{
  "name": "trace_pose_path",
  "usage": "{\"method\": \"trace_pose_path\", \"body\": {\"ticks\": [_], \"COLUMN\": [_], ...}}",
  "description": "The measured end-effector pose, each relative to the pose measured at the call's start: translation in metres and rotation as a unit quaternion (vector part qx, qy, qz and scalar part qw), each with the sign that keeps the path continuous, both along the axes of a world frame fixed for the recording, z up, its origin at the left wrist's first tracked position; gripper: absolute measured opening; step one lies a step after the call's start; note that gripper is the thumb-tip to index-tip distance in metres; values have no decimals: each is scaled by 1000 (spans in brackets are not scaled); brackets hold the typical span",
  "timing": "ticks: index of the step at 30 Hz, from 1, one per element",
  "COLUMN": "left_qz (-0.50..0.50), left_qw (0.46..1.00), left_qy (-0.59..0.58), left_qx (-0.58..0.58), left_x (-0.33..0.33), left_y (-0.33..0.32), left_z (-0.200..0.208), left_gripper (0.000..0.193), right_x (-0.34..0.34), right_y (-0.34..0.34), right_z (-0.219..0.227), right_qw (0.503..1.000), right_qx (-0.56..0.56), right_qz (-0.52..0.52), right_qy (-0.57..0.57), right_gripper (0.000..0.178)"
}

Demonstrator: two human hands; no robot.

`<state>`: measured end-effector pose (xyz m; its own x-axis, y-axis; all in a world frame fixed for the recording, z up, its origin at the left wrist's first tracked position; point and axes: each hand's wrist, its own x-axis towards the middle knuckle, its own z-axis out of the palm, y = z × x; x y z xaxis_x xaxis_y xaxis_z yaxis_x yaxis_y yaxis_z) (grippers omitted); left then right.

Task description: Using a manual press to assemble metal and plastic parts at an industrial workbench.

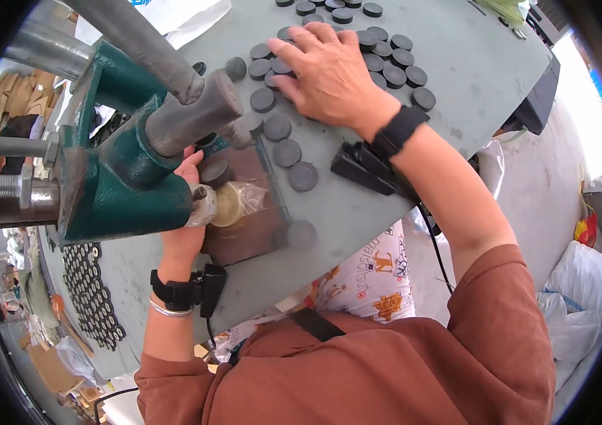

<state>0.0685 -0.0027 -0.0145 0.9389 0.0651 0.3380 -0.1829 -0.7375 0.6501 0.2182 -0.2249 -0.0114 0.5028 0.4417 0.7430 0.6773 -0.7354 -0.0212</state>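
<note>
My right hand [336,81] lies spread over a group of black round discs [396,76] on the grey table, its fingers apart and touching or just above some of them. My left hand [189,166] is mostly hidden behind a green hand press [127,166]; a few fingertips show beside a dark disc [216,172], and I cannot tell whether they hold it. Under the press's metal tip [203,202] sits a yellowish round piece [226,205] with clear film, on a brown plate [244,237]. Several loose discs [287,152] lie to the plate's right.
A thick metal lever [138,46] rises over the table's left side. Rows of ringed black discs [92,297] lie at the left. A black strapped device [364,168] with a cable is by my right wrist. White sacks [577,283] stand on the floor at right.
</note>
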Motion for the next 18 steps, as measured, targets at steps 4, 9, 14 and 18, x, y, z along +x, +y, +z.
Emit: {"method": "trace_pose_path", "body": {"ticks": [4, 9, 14, 18], "left_qz": [12, -21, -1, 51], "left_qw": [999, 994, 998, 998], "left_qy": [6, -8, 50, 41], "left_qx": [-31, 107, 27, -26], "left_x": [0, -1, -5, -4], "left_y": [3, 1, -1, -6], "left_z": [1, 0, -1, 0], "left_gripper": [26, 26, 27, 28], "right_x": [-43, -53, -50, -44], "right_y": [20, 49, 35, -5], "right_z": [13, -2, 6, 25], "right_qw": [912, 900, 879, 508], "right_qx": [13, 6, 146, 448], "right_qz": [325, 388, 255, 236], "right_qy": [251, 198, 375, 697], "right_gripper": [28, 23, 31, 29]}}
